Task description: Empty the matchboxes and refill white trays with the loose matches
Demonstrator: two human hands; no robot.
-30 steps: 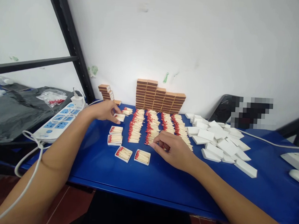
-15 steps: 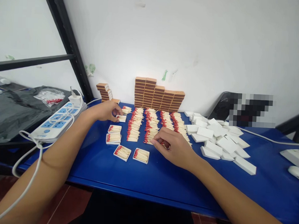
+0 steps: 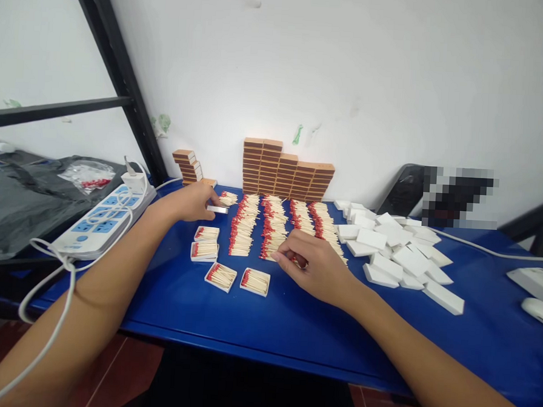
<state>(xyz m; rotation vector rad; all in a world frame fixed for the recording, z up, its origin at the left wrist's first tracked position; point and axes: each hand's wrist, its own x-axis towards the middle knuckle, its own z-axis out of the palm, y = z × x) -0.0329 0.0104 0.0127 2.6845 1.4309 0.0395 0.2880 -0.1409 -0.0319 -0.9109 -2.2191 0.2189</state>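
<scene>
My left hand (image 3: 193, 200) grips the end of a small white matchbox tray (image 3: 220, 210) between thumb and fingers, just in front of a little heap of matches (image 3: 228, 198). The tray is tipped, so its contents are hidden. My right hand (image 3: 316, 268) has its fingers curled together at the near end of the rows of red-tipped matches (image 3: 274, 225). Whatever may be between those fingertips is too small to make out. Several filled trays (image 3: 255, 281) lie on the blue table in front of and between my arms.
Brown matchboxes stand in a tall stack (image 3: 277, 173) against the wall, with a smaller stack (image 3: 186, 165) to its left. White empty-looking trays or box pieces (image 3: 391, 252) are heaped on the right. A power strip (image 3: 102, 219) with looped white cable lies on the left.
My left hand has tilted the tray, which showed match heads before and now shows only a narrow white side. My right hand has barely moved.
</scene>
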